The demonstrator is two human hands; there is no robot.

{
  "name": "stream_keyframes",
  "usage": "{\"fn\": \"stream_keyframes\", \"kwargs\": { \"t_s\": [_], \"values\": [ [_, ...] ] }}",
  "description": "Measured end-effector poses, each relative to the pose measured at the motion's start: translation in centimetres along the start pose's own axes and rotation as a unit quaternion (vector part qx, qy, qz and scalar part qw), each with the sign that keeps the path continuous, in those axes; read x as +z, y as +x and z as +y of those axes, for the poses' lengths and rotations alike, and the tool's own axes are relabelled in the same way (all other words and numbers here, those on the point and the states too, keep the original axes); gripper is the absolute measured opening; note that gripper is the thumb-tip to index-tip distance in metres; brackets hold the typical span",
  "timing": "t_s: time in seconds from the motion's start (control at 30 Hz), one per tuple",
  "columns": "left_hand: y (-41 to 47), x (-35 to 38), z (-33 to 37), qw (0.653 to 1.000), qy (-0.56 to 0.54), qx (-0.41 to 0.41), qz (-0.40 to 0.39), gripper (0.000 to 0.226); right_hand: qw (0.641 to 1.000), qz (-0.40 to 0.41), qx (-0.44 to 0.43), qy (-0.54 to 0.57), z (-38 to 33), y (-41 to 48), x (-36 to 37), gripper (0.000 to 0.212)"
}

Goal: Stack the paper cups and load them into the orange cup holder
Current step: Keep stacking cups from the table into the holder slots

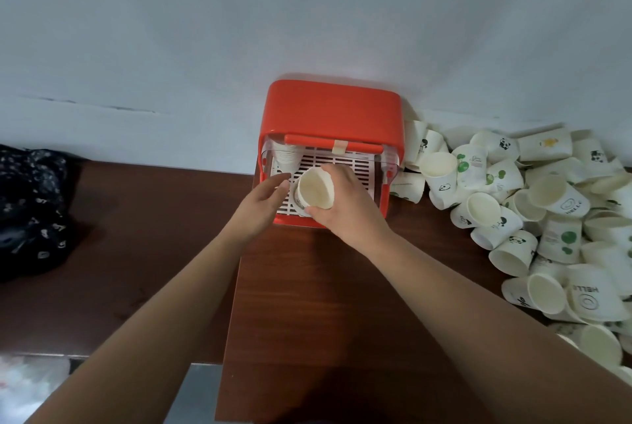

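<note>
I see the right hand (345, 208) curled round the cup stack (314, 189), hiding its lower cups, over the slatted tray (345, 163) in the orange cup holder (330, 109). The left hand (261, 201) reaches in straight-fingered (contact unclear). Loose cups (533, 204) run off the right edge; open table (307, 286) lies nearer.

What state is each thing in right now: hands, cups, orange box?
orange cup holder: upright, front open.
held cup stack: tilted, mouth facing the camera, above the holder's tray.
right hand: grips the held cup stack.
left hand: open, fingertips beside that stack.
loaded cups: stacked inside the holder, back left.
loose cups: unstacked heap right of the holder.
</note>
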State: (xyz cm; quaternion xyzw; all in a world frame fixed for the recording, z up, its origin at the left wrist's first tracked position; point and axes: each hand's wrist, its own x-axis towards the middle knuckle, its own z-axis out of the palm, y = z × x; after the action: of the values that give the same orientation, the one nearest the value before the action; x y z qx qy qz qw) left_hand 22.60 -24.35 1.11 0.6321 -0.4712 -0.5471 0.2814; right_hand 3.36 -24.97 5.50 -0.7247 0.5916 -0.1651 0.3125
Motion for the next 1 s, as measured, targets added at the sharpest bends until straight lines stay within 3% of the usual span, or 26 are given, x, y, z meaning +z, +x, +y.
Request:
{"fn": "stream_keyframes", "kwargs": {
  "t_s": [0.07,0.2,0.43,0.63,0.73,0.83,1.0],
  "values": [
    [0.3,0.2,-0.2,1.0,-0.016,-0.007,-0.02,0.059,1.0,-0.02,0.003,-0.021,0.3,0.7,1.1,0.075],
    [0.7,0.4,-0.5,0.998,0.013,0.036,-0.05,0.039,0.998,-0.035,0.044,0.005,1.0,1.4,2.6,0.08],
    [0.9,0.3,-1.9,0.994,0.066,0.08,-0.018,0.047,0.993,-0.027,0.1,0.056,1.8,1.8,3.8,0.085],
    [0.0,0.9,-1.7,0.993,0.098,0.06,-0.002,0.051,0.99,-0.04,0.112,0.07,1.7,1.1,3.0,0.091],
    [-1.1,0.7,-1.1,0.994,0.102,0.016,0.047,0.047,0.992,-0.035,0.116,0.042,2.2,-1.3,1.1,0.076],
    [-2.8,0.5,-1.2,0.989,0.132,-0.015,0.072,0.024,0.992,-0.04,0.121,0.007,4.3,-5.9,-1.6,0.059],
    [-6.5,4.5,-0.5,0.976,0.216,0.018,0.0,0.018,0.982,-0.03,0.18,-0.055,11.2,-14.1,-6.3,0.056]
  ]
}}
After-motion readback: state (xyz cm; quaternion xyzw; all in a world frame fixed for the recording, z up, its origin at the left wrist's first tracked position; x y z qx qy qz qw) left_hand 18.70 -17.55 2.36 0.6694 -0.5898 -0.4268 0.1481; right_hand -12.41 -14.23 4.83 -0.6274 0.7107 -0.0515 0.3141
